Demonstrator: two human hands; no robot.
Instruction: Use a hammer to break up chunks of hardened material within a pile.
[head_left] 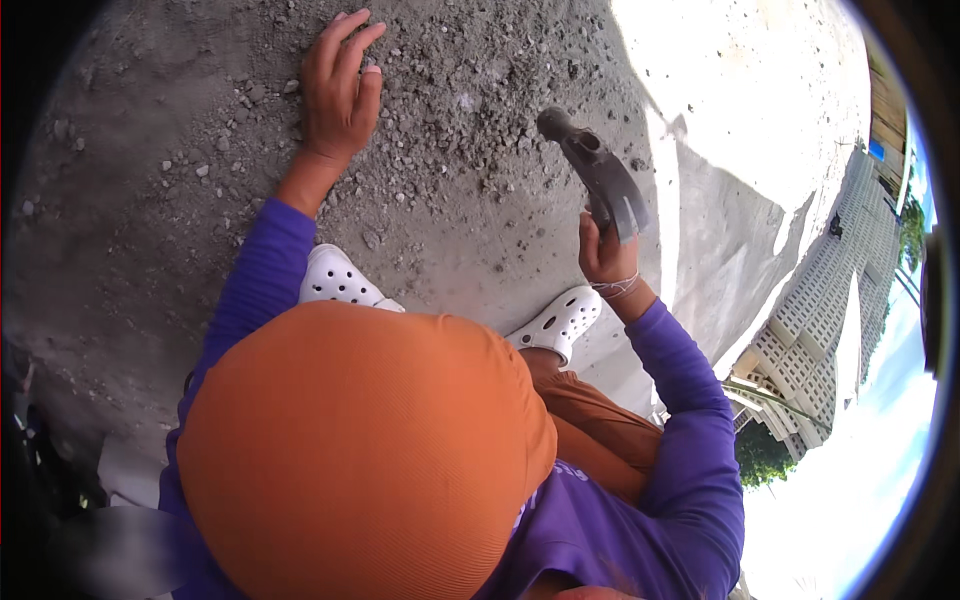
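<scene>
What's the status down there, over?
Right hand gripping dark steel claw hammer, raised. Left hand flat on grey rubble-strewn concrete. Nothing between.

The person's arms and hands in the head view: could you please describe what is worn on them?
Both arms are covered by long purple sleeves reaching to the wrists. The left hand is bare, with no glove and no ring or band that I can make out. The right hand is also ungloved, and a thin pale string band is wound around its wrist, just above the sleeve cuff.
</scene>
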